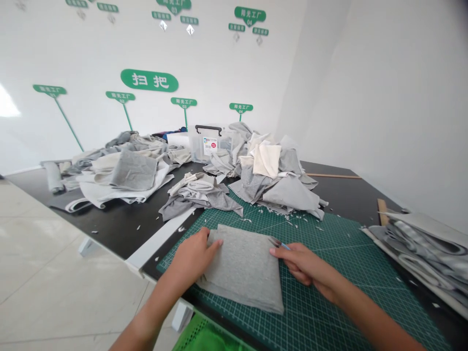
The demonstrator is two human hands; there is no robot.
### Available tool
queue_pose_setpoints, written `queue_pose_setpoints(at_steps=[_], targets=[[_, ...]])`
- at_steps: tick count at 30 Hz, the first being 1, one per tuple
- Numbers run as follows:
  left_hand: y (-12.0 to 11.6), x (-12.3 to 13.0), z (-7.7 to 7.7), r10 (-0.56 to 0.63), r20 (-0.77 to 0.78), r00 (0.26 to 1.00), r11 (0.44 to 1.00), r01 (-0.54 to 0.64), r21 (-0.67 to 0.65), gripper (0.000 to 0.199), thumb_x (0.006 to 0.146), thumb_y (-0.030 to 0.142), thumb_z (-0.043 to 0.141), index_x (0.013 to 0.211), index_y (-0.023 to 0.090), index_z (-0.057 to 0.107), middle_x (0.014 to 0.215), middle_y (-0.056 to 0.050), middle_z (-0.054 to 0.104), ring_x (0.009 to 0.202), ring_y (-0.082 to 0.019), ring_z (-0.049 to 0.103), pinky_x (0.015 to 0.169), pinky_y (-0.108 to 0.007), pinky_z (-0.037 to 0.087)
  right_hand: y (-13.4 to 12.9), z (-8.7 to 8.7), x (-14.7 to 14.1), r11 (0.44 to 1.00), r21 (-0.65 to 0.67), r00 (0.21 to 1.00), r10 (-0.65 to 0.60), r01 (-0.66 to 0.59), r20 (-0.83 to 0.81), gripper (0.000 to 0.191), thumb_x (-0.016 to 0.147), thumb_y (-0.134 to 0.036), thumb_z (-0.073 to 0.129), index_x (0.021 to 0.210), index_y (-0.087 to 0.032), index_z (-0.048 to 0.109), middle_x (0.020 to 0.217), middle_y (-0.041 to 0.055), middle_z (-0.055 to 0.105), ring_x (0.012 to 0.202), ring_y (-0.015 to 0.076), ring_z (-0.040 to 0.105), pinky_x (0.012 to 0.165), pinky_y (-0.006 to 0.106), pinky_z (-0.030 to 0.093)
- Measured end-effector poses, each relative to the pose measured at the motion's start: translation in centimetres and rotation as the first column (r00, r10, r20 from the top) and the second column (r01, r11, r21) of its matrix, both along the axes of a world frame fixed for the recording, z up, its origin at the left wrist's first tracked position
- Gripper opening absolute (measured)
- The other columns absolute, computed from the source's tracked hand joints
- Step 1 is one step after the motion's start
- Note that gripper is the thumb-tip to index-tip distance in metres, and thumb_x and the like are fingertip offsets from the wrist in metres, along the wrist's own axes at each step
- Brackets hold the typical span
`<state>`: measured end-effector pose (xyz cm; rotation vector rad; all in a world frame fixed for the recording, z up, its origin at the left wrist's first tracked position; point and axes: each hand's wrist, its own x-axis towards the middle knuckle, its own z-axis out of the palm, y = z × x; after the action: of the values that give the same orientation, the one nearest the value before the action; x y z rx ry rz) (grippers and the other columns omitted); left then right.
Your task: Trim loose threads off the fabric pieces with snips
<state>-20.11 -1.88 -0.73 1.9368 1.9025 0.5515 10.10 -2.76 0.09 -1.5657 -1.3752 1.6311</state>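
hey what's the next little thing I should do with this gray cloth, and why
I'd probably make a small snip at the far right corner of the folded gray cloth: your right hand has the small blue tool right at that corner, and your left hand steadies the left edge.

A black-topped table (124, 233) carries a green gridded cutting mat (340, 253) near its front, with a folded grey cloth (244, 265) and white scraps (292, 222) on it. Left of the mat lies a spread heap of grey and white fabric (133, 170); a smaller fabric pile (201, 195) and a taller one (274, 170) overlap the mat's far edge, with a clear lidded box (199, 148) behind. Stacked grey fabric (431, 243) sits at the right, beside a wooden strip (382, 210).
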Motion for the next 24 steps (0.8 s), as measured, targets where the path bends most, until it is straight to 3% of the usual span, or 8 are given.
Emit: queue_pose_setpoints(at_steps=[4,7,10,12,14,19,21,24], targets=[[0.6,-0.5,0.1,-0.05,0.397,0.916,0.999,0.05,0.01,0.04,0.082,0.058,0.058,0.075,0.02,0.051,0.078,-0.004,0.063,0.073,-0.023,0.059,0.065,-0.029,0.037,0.2,-0.4,-0.1,0.999,0.023,0.993,-0.041,0.043,-0.114,0.052,0.081,-0.05,0.07,0.065,-0.024,0.028,0.043,-0.0136,0.022,0.036,0.0032,0.012,0.036,0.021,0.005],[0.6,0.0,0.2,-0.005,0.703,0.711,0.998,0.044,-0.037,0.038,0.08,0.054,0.064,0.086,0.018,0.055,0.087,-0.004,0.066,0.081,-0.022,0.061,0.069,-0.028,0.042,0.2,-0.2,-0.1,0.992,0.073,0.969,-0.079,0.099,-0.234,0.051,0.082,-0.048,0.071,0.067,-0.023,0.029,0.047,-0.0136,0.021,0.039,0.003,0.012,0.038,0.021,0.007],[0.2,0.6,0.6,0.123,0.893,0.433,0.965,0.156,-0.208,0.044,0.079,0.051,0.07,0.102,0.016,0.059,0.098,-0.007,0.068,0.085,-0.022,0.064,0.072,-0.029,0.047,0.2,0.3,0.1,0.982,0.084,0.931,-0.129,0.167,-0.341,0.053,0.085,-0.046,0.07,0.067,-0.023,0.026,0.049,-0.013,0.021,0.04,0.0029,0.013,0.04,0.022,0.008],[0.0,1.0,0.7,0.171,0.948,0.268,0.928,0.28,-0.247,0.045,0.078,0.048,0.072,0.106,0.013,0.063,0.105,-0.011,0.069,0.088,-0.023,0.066,0.076,-0.031,0.05,0.2,0.8,0.2,0.972,0.073,0.895,-0.175,0.223,-0.41,0.056,0.086,-0.044,0.071,0.065,-0.023,0.023,0.049,-0.0126,0.02,0.041,0.003,0.012,0.04,0.023,0.009],[-0.1,1.3,0.7,0.197,0.967,0.163,0.901,0.358,-0.244,0.044,0.079,0.045,0.073,0.104,0.01,0.066,0.107,-0.015,0.07,0.09,-0.024,0.068,0.079,-0.032,0.052,0.2,1.1,0.2,0.96,0.049,0.85,-0.219,0.275,-0.48,0.057,0.086,-0.042,0.072,0.066,-0.023,0.023,0.05,-0.0127,0.018,0.042,0.0031,0.011,0.041,0.023,0.01],[0.3,1.4,0.3,0.331,0.943,-0.046,0.865,0.413,-0.283,0.04,0.08,0.035,0.074,0.108,0.007,0.067,0.107,-0.015,0.071,0.089,-0.023,0.07,0.082,-0.032,0.056,0.0,1.2,0.2,0.951,-0.018,0.75,-0.254,0.308,-0.611,0.059,0.083,-0.04,0.076,0.067,-0.023,0.022,0.052,-0.013,0.016,0.041,0.0028,0.008,0.039,0.022,0.01],[0.5,1.2,0.4,0.321,0.939,-0.126,0.877,0.414,-0.245,0.038,0.083,0.033,0.072,0.111,0.008,0.067,0.107,-0.014,0.072,0.086,-0.022,0.07,0.079,-0.031,0.057,0.0,1.3,0.2,0.949,-0.027,0.722,-0.257,0.314,-0.643,0.061,0.082,-0.04,0.076,0.067,-0.023,0.02,0.052,-0.0128,0.015,0.041,0.0029,0.008,0.039,0.022,0.012],[0.4,0.9,0.8,0.276,0.944,-0.179,0.877,0.449,-0.171,0.038,0.086,0.034,0.067,0.114,0.008,0.066,0.109,-0.015,0.072,0.086,-0.022,0.071,0.076,-0.03,0.057,-0.2,1.7,0.3,0.938,-0.033,0.704,-0.282,0.345,-0.651,0.063,0.081,-0.041,0.077,0.067,-0.023,0.018,0.053,-0.0125,0.013,0.042,0.0032,0.007,0.038,0.022,0.013]])
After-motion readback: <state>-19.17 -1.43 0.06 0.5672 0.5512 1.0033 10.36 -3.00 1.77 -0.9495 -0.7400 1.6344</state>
